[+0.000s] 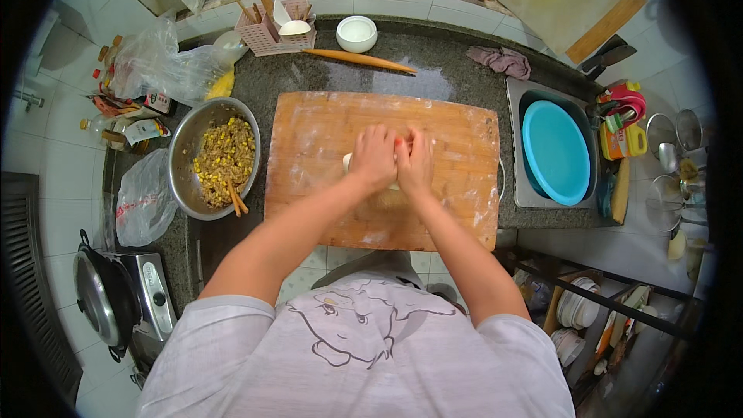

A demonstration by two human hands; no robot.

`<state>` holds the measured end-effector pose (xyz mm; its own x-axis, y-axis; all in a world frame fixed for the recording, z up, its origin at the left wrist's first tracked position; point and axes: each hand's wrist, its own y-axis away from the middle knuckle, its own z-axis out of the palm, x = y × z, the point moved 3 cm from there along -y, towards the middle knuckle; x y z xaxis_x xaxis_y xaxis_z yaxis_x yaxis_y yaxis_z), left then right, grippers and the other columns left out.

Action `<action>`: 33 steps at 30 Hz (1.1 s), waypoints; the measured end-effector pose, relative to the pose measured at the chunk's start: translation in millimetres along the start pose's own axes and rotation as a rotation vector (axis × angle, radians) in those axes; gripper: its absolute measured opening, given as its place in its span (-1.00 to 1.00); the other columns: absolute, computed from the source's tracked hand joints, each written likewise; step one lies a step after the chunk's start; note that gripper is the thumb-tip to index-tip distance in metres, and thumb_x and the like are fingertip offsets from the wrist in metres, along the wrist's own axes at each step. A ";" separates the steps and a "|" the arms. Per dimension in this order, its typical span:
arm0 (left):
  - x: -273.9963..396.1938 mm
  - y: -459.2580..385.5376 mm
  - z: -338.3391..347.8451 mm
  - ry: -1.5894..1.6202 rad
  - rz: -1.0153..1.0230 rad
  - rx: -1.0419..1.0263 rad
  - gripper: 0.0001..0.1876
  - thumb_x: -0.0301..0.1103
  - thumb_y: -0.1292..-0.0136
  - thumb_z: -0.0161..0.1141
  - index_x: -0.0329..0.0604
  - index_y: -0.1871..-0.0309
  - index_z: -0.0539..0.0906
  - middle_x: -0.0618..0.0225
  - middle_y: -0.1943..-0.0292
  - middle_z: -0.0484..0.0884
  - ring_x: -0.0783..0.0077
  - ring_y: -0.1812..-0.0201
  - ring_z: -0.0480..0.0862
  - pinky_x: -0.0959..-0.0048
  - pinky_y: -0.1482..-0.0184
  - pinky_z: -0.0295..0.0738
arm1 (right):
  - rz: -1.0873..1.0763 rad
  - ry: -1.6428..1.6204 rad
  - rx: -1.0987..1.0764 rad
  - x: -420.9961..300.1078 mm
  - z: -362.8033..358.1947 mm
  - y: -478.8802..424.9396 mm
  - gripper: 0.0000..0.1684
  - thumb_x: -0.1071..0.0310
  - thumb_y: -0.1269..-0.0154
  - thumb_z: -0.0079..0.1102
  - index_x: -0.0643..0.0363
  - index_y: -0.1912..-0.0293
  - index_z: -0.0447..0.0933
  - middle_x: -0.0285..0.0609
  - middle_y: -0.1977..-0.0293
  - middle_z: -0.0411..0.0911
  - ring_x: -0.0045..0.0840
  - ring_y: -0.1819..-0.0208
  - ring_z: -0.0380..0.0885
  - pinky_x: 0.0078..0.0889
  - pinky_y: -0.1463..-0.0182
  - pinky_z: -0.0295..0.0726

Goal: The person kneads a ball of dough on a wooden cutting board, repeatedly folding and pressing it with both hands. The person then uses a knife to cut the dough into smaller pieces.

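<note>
My left hand (374, 157) and my right hand (415, 161) are side by side over the middle of a wooden cutting board (313, 209) dusted with flour. Both press on a piece of pale dough (346, 162), which is mostly hidden beneath them. A bit of it shows left of my left hand, and a little more below the palms. The fingers curl over it and their tips are slightly blurred. Left of the board stands a steel bowl (181, 183) of minced filling (223, 157) with yellow corn kernels, and wooden chopsticks (235, 200) lean in it.
Behind the board lie a tapered wooden rolling pin (360, 60) and a white bowl (357, 33). A pink utensil basket (261, 38) is at the back left. To the right, a blue basin (556, 151) sits in the sink (515, 128). A lidded wok (98, 296) is at lower left.
</note>
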<state>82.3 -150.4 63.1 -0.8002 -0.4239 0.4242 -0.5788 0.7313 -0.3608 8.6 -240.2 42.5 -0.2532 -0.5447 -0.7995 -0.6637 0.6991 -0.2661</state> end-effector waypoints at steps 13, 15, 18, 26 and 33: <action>-16.1 11.8 31.0 -0.024 0.009 -0.089 -0.80 -0.20 -0.21 0.13 -0.07 0.23 0.65 0.28 0.22 0.63 0.15 0.14 0.58 0.19 0.03 0.44 | -0.013 0.199 -0.235 11.0 6.4 1.6 -0.70 0.18 -0.39 0.01 0.09 0.05 0.60 -0.06 0.12 0.63 -0.12 0.01 0.53 -0.02 -0.06 0.46; -25.5 2.0 33.9 0.002 -0.058 -0.127 -0.81 -0.20 -0.24 0.12 -0.07 0.24 0.65 0.25 0.24 0.63 0.12 0.14 0.59 0.16 0.05 0.47 | 0.020 0.250 -0.244 12.7 13.2 -13.1 -0.71 0.17 -0.39 0.01 0.10 0.09 0.59 -0.02 0.15 0.65 -0.08 0.02 0.56 0.01 -0.04 0.48; -32.6 -21.0 39.8 0.051 -0.124 -0.147 -0.81 -0.21 -0.27 0.11 -0.06 0.25 0.65 0.22 0.27 0.64 0.06 0.15 0.61 0.10 0.07 0.50 | 0.069 0.292 -0.209 15.5 21.2 -38.7 -0.69 0.13 -0.40 0.02 0.14 0.13 0.58 0.06 0.19 0.67 0.00 0.08 0.60 0.08 0.02 0.52; -39.7 -75.6 43.1 0.081 -0.183 -0.282 -0.77 -0.18 -0.35 0.04 0.07 0.19 0.73 0.17 0.19 0.75 -0.01 0.22 0.70 0.02 0.15 0.57 | 0.164 0.025 -0.038 34.2 31.8 -77.8 -0.62 0.05 -0.40 0.11 0.17 0.04 0.54 0.09 0.31 0.68 0.02 0.19 0.65 0.04 0.12 0.57; -5.1 -15.3 28.1 0.114 -0.124 -0.066 -0.80 -0.21 -0.28 0.13 -0.10 0.22 0.66 0.09 0.16 0.61 -0.02 0.08 0.55 0.07 0.03 0.47 | 0.086 -0.353 -0.073 14.7 5.7 -22.1 -0.53 0.09 -0.32 0.27 0.17 -0.10 0.52 -0.10 0.30 0.63 -0.28 0.26 0.61 -0.22 0.14 0.58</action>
<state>90.8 -174.5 43.1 -0.6980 -0.4527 0.5548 -0.6574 0.7122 -0.2460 23.6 -261.0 33.6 -0.0601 -0.2832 -0.9572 -0.7019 0.6938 -0.1612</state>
